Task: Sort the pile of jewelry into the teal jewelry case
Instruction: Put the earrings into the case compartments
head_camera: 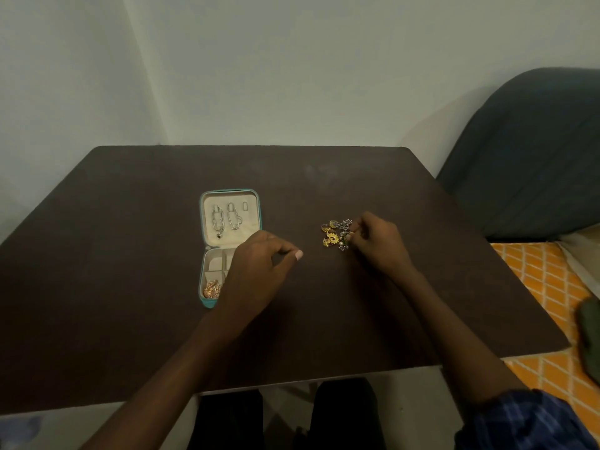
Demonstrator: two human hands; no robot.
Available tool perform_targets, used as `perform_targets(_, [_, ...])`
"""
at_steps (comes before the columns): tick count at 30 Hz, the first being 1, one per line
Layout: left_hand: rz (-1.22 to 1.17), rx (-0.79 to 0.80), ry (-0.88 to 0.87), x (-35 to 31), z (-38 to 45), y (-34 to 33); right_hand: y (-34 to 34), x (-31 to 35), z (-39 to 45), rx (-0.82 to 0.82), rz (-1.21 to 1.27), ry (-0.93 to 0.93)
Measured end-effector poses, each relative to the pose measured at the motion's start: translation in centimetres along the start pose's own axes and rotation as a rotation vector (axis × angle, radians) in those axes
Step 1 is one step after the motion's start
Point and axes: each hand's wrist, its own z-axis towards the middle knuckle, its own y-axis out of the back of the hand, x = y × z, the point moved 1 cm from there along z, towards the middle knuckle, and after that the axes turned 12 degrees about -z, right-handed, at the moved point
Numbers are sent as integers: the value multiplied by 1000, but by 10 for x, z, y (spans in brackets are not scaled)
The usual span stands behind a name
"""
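Observation:
The teal jewelry case [204,216] lies open on the dark table, its cream lid panel holding two silver chains [225,217]. A rose-gold piece [211,290] sits in the case's front left compartment. My left hand [259,271] hovers over the case's right compartments with fingers loosely curled and nothing in them, hiding those compartments. A small pile of gold and silver jewelry [334,233] lies to the right of the case. My right hand [376,243] is at the pile's right edge, its fingertips pinching a piece of it.
The dark brown table [324,319] stretches wide around the case and pile. A dark cushion [535,157] sits off the right edge, above an orange patterned cloth [545,287] with a dark green object [589,332]. A pale wall stands behind.

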Motion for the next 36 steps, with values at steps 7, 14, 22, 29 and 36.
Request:
perform_targets(7, [-67,47,9,-2,2,-12,30,13,-19,14,15,154])
perform_targets(14, [-386,150,141,-8,4,-25,41,48,-49,181,263,249])
perform_targets(22, [-691,222,356,-5,-5,-23,20,52,-53,160,543,113])
perform_targets(29, [-672,154,489,3,-10,-17,12,39,-21,31,244,10])
perform_targets(36, [-628,125,490,9,-11,-10,-14,22,13,214,-432,60])
